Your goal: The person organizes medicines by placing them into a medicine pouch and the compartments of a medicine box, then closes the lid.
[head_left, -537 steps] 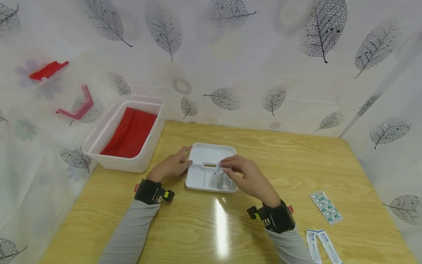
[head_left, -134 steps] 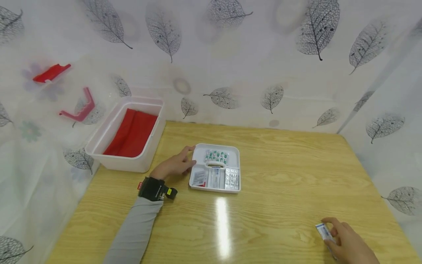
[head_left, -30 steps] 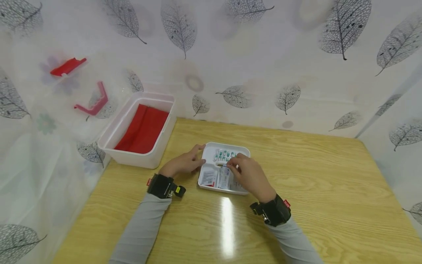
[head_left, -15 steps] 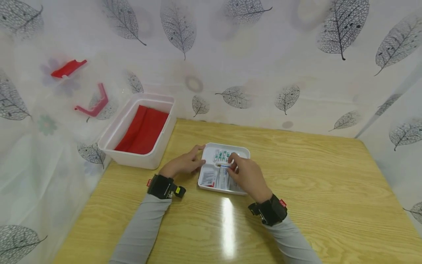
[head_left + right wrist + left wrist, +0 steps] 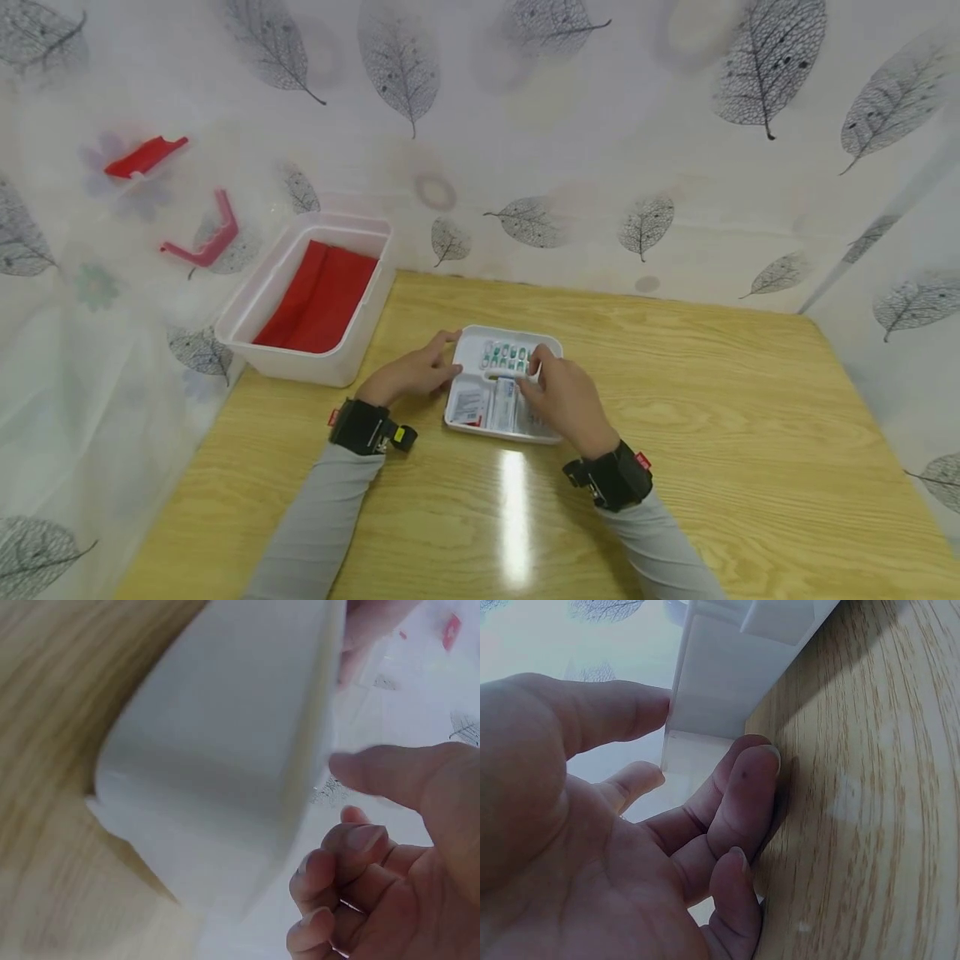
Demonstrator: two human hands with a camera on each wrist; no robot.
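Holding steady: your left hand (image 5: 414, 377) lies at the left edge of the white compartment tray (image 5: 546, 343), fingers stretched out loosely against its rim, gripping nothing.
Left hand up close: in the left wrist view your fingertips (image 5: 751, 769) touch the tray's outer wall (image 5: 727, 690) and rest on the wooden table (image 5: 870, 795).
Right hand: your right hand (image 5: 564, 398) is over the tray's right half, fingers curled down by the handle bar; whether they pinch anything, you cannot tell from here.
Right hand up close: the right wrist view shows bent fingers (image 5: 352, 847) just beside the tray's white side (image 5: 225, 772), with nothing plainly between them.
Tray position: it sits near the middle of the table (image 5: 675, 400), between your two hands.
Far compartment: a blister strip of green-and-white capsules (image 5: 504, 357) lies across it.
Near left compartment: a small flat sachet (image 5: 468, 407) with a red mark along its lower edge; its print is too small to read.
Near middle compartment: a wrapped plaster strip (image 5: 503, 404) with a blue end, lying lengthwise; no lettering legible.
Wrists: black camera bands on both, each with a small red tag, the left one also a yellow patch; no writing readable.
Off to the left: a white plastic bin (image 5: 247, 310) with a red lining (image 5: 318, 296) stands at the table's far left corner, well apart from the tray.
Backdrop: two red plastic pieces (image 5: 142, 157) (image 5: 204, 242) hang behind the leaf-print sheet.
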